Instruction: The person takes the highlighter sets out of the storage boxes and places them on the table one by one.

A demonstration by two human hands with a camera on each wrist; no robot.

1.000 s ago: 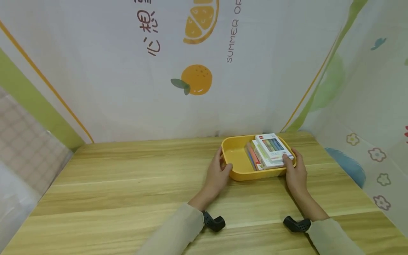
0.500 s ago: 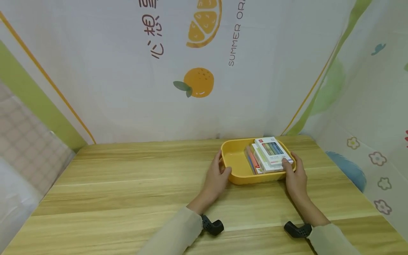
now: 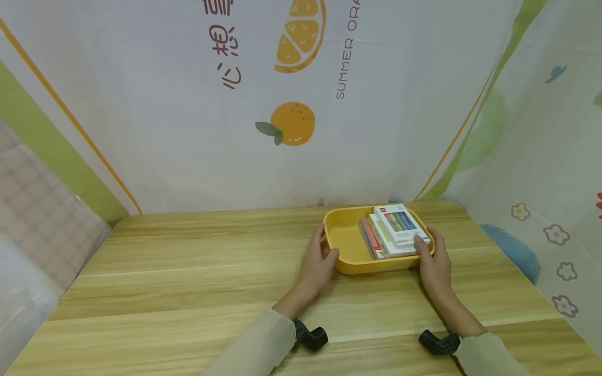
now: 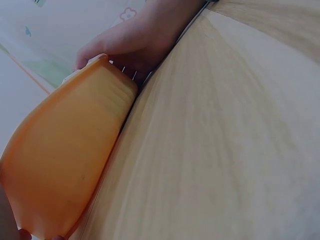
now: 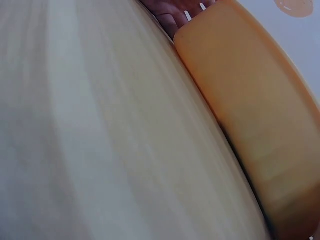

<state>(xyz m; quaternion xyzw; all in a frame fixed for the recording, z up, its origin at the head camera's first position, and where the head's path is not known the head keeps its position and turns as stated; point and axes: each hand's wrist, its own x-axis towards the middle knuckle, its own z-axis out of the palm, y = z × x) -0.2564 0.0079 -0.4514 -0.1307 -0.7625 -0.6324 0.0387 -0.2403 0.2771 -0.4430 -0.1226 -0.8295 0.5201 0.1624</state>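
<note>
A shallow yellow plastic tray sits on the wooden table near its far edge. My left hand grips the tray's left end, thumb by the near corner and fingers around the outer side. At the opposite end my right hand holds the rim, its thumb over a white box with a window showing coloured sticks. That box lies on another white-and-green box; beside them are slim orange and blue items of unclear kind. Both wrist views show the tray's outer wall close to the tabletop.
The wooden tabletop stretches to the left and in front of the tray. Behind it hangs a white printed curtain. Another patterned cloth hangs at the right. Black wrist devices sit on both forearms.
The head view has tilted slightly. The tray, held in both hands, has shifted a little to the left and towards me. Both grips look unchanged.
</note>
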